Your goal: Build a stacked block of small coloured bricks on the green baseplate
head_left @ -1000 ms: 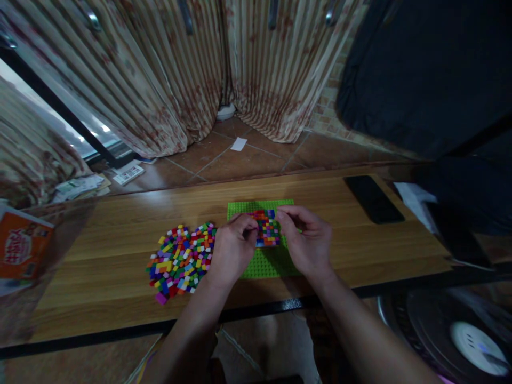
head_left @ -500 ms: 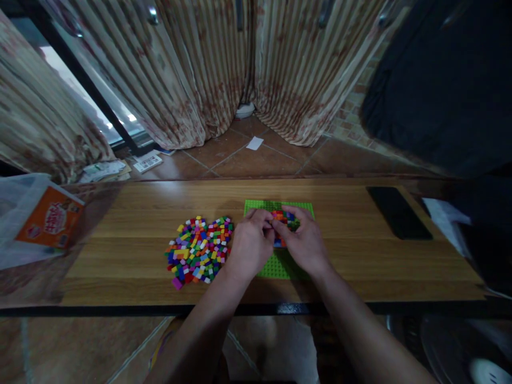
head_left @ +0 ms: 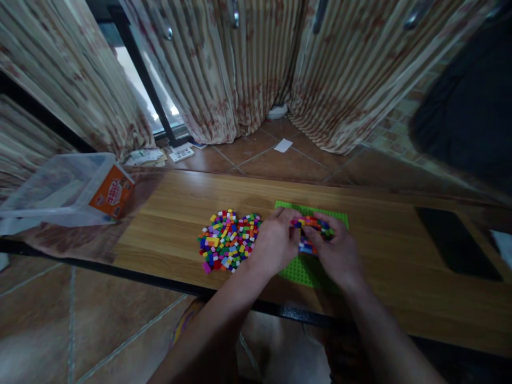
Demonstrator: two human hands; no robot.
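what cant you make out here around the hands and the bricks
- Head view: the hands, left hand and right hand, cover much of the brick patch on the green baseplate.
- Any brick pinched between the fingertips: too small to tell.
- Orange label on the clear tub: text blurred.

On the table (head_left: 168,213), the loose bricks (head_left: 229,240) lie left of the baseplate (head_left: 300,269), the phone (head_left: 454,242) far right.

baseplate (head_left: 298,269): bright green, studded
loose bricks (head_left: 229,240): mixed red, yellow, blue, green, white, purple
table (head_left: 172,213): wood grain
curtains (head_left: 240,64): beige stripes, reddish flowers
box label (head_left: 111,192): orange
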